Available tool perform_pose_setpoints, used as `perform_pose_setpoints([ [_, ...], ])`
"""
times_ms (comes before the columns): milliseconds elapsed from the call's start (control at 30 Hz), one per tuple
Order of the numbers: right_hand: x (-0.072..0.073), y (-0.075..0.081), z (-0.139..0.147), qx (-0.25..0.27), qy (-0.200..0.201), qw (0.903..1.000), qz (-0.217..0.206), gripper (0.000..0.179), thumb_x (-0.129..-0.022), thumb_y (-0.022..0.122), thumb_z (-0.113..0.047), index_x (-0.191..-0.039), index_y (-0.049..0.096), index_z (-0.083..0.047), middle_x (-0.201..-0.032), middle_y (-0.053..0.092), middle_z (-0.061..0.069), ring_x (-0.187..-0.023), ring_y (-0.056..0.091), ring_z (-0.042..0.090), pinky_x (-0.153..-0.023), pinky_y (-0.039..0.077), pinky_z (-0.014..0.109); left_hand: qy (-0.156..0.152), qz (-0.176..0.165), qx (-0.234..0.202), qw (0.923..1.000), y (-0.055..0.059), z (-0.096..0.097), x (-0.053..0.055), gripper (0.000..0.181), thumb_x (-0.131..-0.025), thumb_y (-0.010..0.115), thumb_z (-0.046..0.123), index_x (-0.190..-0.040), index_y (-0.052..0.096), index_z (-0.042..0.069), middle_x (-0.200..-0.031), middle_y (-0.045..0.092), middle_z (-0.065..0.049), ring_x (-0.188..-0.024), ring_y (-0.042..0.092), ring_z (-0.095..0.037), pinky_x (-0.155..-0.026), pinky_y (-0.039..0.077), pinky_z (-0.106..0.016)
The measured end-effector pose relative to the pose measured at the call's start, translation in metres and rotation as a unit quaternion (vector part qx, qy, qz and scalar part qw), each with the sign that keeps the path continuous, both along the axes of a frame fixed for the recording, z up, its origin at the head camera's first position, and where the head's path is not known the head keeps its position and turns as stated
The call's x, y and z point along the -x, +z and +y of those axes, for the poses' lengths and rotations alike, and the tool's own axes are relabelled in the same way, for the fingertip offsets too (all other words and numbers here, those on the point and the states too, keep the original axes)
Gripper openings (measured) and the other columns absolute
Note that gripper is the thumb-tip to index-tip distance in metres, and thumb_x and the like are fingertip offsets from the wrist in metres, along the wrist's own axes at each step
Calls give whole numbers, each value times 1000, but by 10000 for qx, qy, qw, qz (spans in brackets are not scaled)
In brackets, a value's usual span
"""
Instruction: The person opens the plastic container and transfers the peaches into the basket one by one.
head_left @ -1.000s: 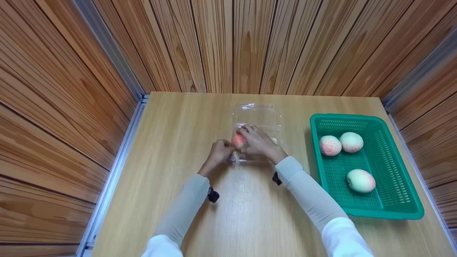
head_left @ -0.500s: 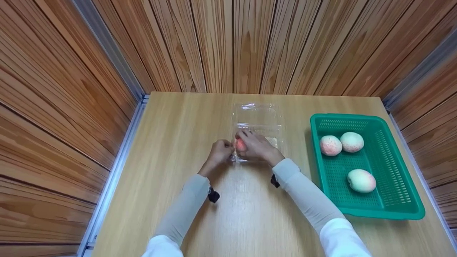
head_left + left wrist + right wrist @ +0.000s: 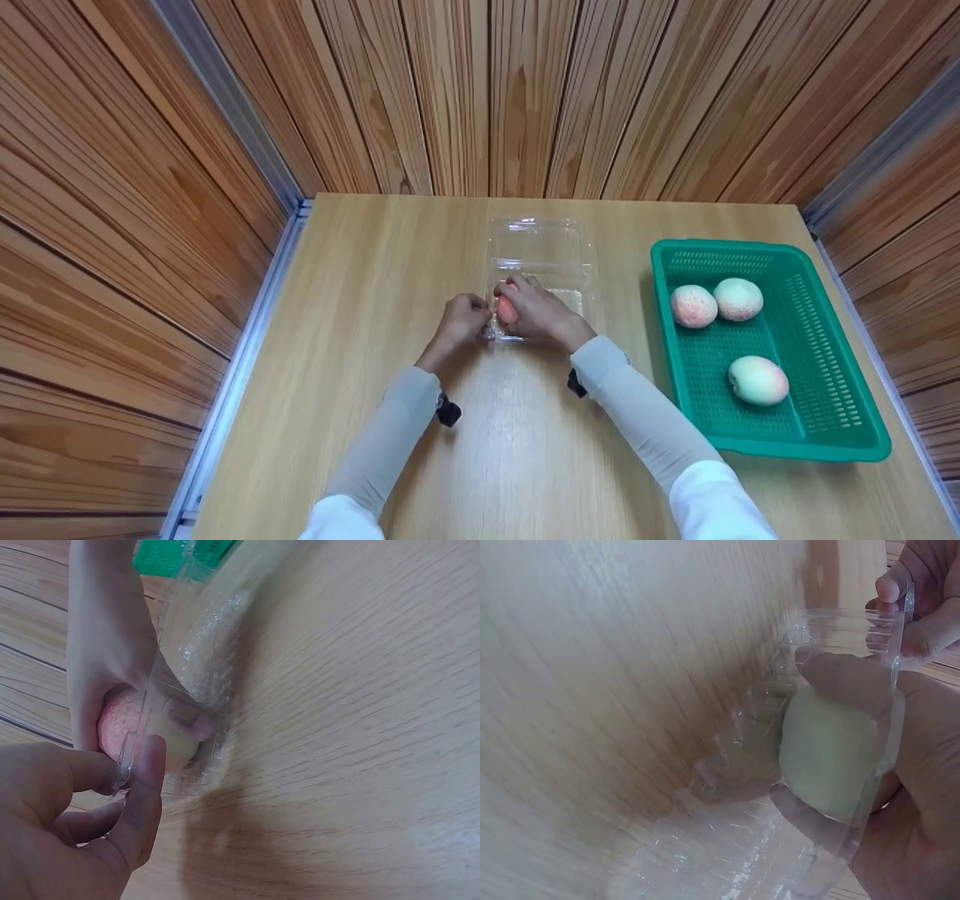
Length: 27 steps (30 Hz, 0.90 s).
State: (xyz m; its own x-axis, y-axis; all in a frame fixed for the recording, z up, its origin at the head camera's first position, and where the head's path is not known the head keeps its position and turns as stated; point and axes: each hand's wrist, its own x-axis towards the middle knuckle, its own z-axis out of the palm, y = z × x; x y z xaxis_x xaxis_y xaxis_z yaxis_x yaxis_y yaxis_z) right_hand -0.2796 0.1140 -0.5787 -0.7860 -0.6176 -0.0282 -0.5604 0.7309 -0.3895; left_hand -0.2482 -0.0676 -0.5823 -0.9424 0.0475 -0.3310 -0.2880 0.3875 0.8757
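Note:
A clear plastic clamshell box (image 3: 537,238) lies unfolded on the table, its lid towards the back wall. My right hand (image 3: 541,309) grips a pink-and-cream peach (image 3: 506,309) down inside the left part of the box's near half. Seen from the right wrist, the peach (image 3: 829,754) sits behind the see-through wall with fingers and thumb around it. At the box's left rim (image 3: 129,757), my left hand (image 3: 460,321) pinches the plastic edge between thumb and fingers. The left wrist view shows the peach's reddish side (image 3: 120,720) just beyond that edge.
A green perforated basket (image 3: 814,442) stands at the right of the wooden table (image 3: 360,285). In it lie two peaches side by side, one pinkish (image 3: 694,306) and one paler (image 3: 739,299), and a third peach (image 3: 758,380) nearer the front. Wood-panelled walls (image 3: 517,97) enclose the table.
My right hand has shifted slightly down and right with the peach, bringing it inside the box's left wall. My left hand has stayed at the rim.

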Motion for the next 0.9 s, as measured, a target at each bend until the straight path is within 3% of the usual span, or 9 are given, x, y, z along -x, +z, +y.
perform_pose_setpoints([
  [233,1,0,-1,7,-25,10000,-28,54,-91,83,-16,-139,60,-8,-137,56,19,-124,58,39,-100,57,51,14,5,76,10000,-1,0,1,16,-101,61,1,-113,68,-8,-80,62,-6,-64,67,-20,-53,54,-29],
  [467,1,-2,-1,-2,5,9999,113,53,-89,84,-16,-135,61,-7,-132,58,18,-118,60,38,-97,58,49,-2,-27,3,10000,0,-1,1,17,-101,60,1,-113,67,-8,-80,62,-6,-65,70,-23,-67,65,-46],
  [567,2,-3,0,-1,13,9998,179,52,-88,85,-16,-134,61,-8,-131,59,17,-116,61,37,-96,59,48,-24,45,17,10000,0,-1,0,16,-101,60,1,-112,67,-8,-81,62,-6,-63,67,-19,-61,62,-39],
  [700,4,-4,1,-76,58,9995,312,51,-89,83,-17,-134,61,-9,-131,58,17,-115,62,36,-95,58,48,-60,181,83,9998,1,-2,0,17,-99,60,1,-110,68,-8,-81,60,-5,-61,61,-14,-50,50,-23],
  [900,4,-5,1,-84,68,9997,234,50,-90,81,-15,-135,60,-9,-132,57,17,-114,62,34,-95,58,46,-36,61,61,10000,2,-1,0,16,-100,59,1,-110,67,-8,-82,61,-5,-62,62,-14,-49,48,-21],
])
